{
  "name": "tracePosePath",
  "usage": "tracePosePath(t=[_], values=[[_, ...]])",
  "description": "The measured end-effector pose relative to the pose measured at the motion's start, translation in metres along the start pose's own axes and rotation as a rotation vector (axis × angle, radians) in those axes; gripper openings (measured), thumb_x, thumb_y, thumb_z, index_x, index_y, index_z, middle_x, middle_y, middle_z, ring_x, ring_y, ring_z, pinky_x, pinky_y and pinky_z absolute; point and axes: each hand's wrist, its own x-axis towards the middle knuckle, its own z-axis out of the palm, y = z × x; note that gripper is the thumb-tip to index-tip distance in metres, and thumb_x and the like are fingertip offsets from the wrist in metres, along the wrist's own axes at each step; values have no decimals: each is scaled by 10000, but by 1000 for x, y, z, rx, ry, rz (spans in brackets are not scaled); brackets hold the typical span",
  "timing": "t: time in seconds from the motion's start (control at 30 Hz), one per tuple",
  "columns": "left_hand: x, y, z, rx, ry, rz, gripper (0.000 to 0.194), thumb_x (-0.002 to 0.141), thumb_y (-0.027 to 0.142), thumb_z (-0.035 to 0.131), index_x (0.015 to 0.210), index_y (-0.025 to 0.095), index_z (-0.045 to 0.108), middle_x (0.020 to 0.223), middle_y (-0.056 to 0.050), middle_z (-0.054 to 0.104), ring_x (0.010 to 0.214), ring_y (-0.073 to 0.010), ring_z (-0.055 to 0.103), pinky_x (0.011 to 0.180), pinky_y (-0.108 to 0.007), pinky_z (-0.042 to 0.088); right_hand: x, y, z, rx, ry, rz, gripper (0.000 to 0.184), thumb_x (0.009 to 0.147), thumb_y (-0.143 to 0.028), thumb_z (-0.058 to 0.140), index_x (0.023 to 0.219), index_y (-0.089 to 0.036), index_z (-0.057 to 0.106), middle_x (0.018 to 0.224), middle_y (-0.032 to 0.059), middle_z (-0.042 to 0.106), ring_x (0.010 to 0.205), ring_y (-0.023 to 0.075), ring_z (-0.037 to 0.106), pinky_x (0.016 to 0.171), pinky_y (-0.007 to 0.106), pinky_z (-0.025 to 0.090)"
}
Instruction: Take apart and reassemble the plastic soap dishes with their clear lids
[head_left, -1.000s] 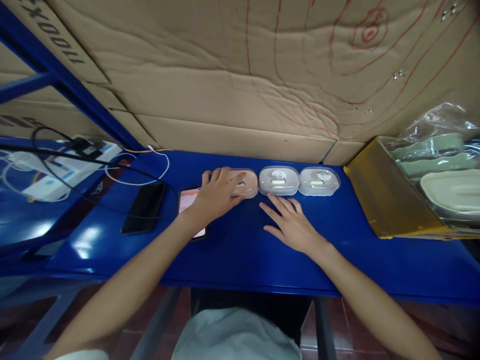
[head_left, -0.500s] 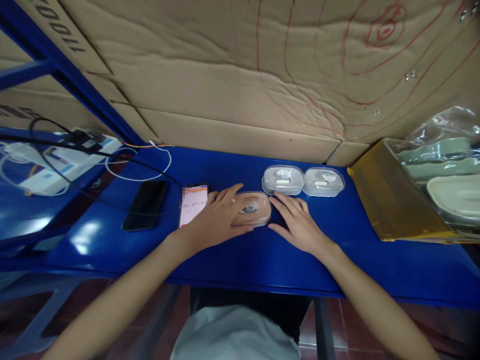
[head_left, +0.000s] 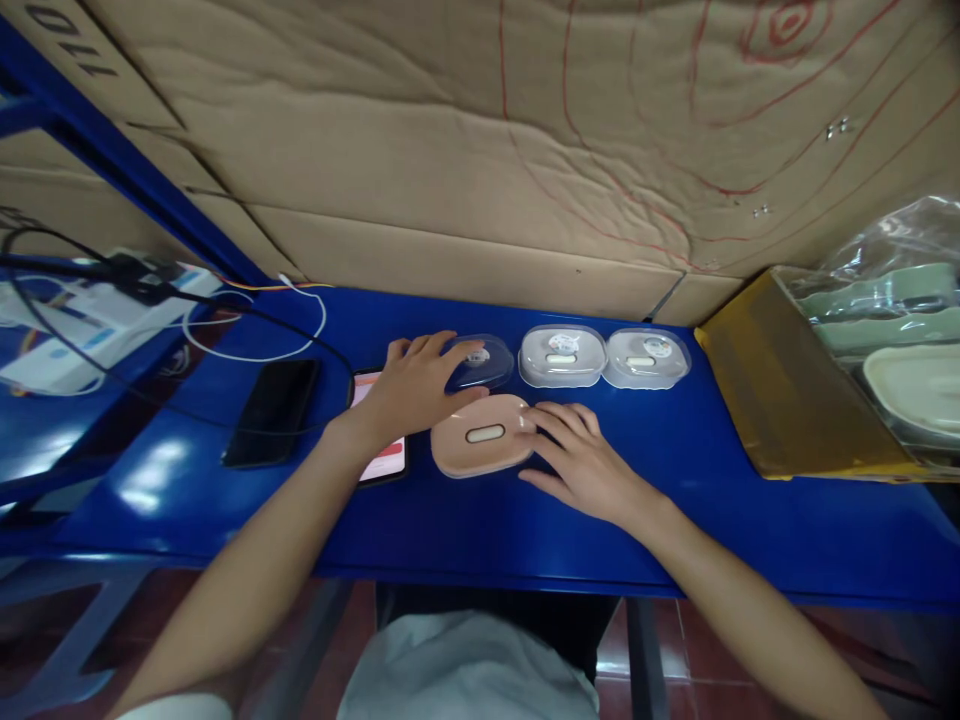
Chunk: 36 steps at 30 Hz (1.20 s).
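My left hand (head_left: pixel 424 385) grips a clear oval lid (head_left: pixel 484 362) with a round sticker, fingers at its far side and thumb at its near side. Just in front of the lid lies a pink oval dish (head_left: pixel 459 446), uncovered, with a pale slot-shaped mark in its middle. The fingers of my right hand (head_left: pixel 577 455) hold the right end of this dish, curling over its rim. Behind, two light-coloured oval dishes, a left one (head_left: pixel 562 372) and a right one (head_left: pixel 626 375), sit side by side under clear stickered lids.
A lit phone (head_left: pixel 386 462) lies partly under my left forearm, a dark phone (head_left: pixel 271 412) farther left. Cables and a white power strip (head_left: pixel 120 325) are at the left. A cardboard box (head_left: pixel 795 400) with wrapped green and cream pieces stands right. Cardboard (head_left: pixel 375 160) walls the blue table's back.
The clear lid has come off the pink dish and moved back and slightly left in my left hand. My right hand has closed on the dish, which now sits nearer to me.
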Motion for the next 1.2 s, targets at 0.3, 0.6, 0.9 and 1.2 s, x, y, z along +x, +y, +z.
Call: tracePosePath(t=[0.3,0.6,0.9,1.2], values=[[4,-2,21,-73,-48,86,669,990,527,677,1580,265,503,1634,-210,479,1492,-413,484,1160,-608,385,-1,-8,0,-13,-17,-98,306,1084,-387,594,1321,-200,642,1413,98,708,1359,258,578,1176,467,308],[3,-5,20,-115,-76,99,660,1002,505,680,1605,325,482,1666,-196,441,1528,-399,450,1196,-600,374,-1,-13,-1,-14,-67,-58,377,1093,-360,566,1421,-178,607,1421,113,697,1355,271,572,1184,483,299],[-2,-7,17,-198,-99,126,541,1069,459,554,1587,305,525,1715,-185,363,1568,-408,380,1215,-639,350,2,-15,-4,-12,-68,-28,424,1074,-377,602,1451,-181,600,1360,118,706,1318,286,574,1181,513,303],[-21,23,-2,-389,-123,464,531,1026,578,633,1502,344,610,1515,-70,635,1421,-304,561,1204,-500,400,0,-4,-7,23,-23,-20,308,1083,-422,578,1242,-193,710,1349,128,707,1334,293,559,1184,506,274]])
